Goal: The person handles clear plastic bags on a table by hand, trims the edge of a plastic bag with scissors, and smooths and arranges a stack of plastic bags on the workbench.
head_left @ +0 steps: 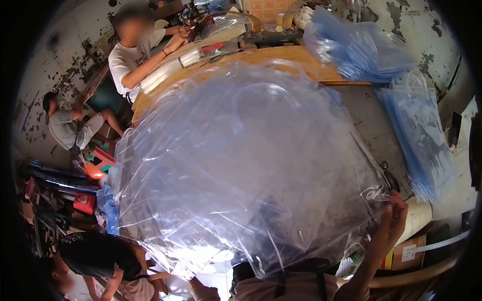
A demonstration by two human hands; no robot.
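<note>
A wide heap of clear plastic bags (201, 145) with loop handles spreads in front of me, its creases shining in the light. My right hand (393, 215) is at the heap's right edge, fingers pinched on the edge of a clear plastic bag. At the bottom, my left hand (203, 291) meets the heap's lower left corner, its thumb side against the plastic; part of this hand is cut off by the frame. The glare and the layers hide where one bag ends and another begins.
A wooden table (321, 70) lies under the heap's far side. Stacks of bluish bags (356, 47) sit at far right, more bags (422, 135) hanging below. One person (135, 60) works across the table; others sit at left (65, 125) and lower left (100, 256). A cardboard box (406, 255) stands lower right.
</note>
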